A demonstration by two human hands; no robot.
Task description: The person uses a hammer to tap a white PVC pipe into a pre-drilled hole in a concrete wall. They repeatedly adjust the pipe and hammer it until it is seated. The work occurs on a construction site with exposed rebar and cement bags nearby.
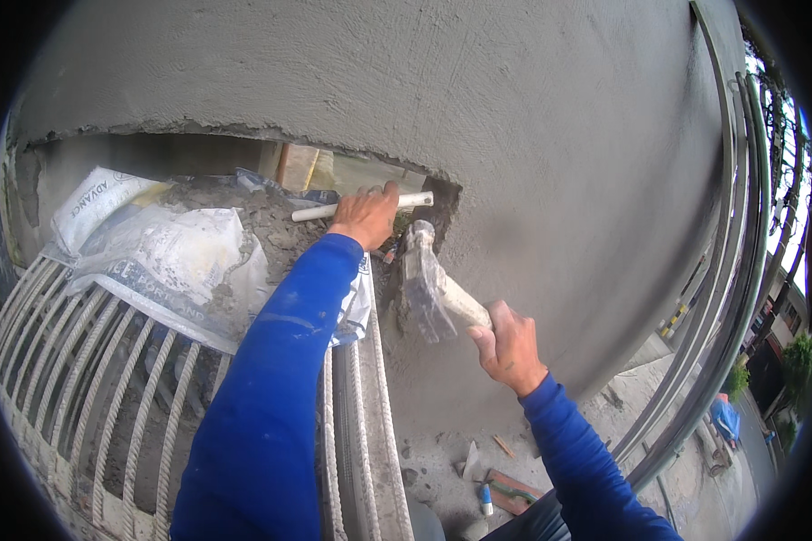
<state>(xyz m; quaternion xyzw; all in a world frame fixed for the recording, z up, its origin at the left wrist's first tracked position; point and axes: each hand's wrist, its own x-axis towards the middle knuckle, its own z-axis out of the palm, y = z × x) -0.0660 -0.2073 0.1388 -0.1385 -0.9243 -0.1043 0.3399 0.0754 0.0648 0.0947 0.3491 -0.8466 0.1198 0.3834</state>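
My left hand (366, 216) is closed around a white, narrow bar with a small hole near its right end (413, 200). It holds the bar roughly level at the lower right of a rectangular opening in the grey plastered wall (550, 135). My right hand (512, 348) grips the pale handle of a hammer (426, 284). The cement-caked hammer head is raised just below and right of the bar, apart from it. Beneath my left forearm, a cement bag (167, 257) lies spread out, with crumbled mortar (280, 225) beside it.
Twisted rebar bars (140, 424) form a grille at lower left. On the ground below lie a wooden float (512, 491), a small blue-capped bottle (486, 499) and a pale scrap (470, 460). Long metal pipes (735, 298) curve up the right side.
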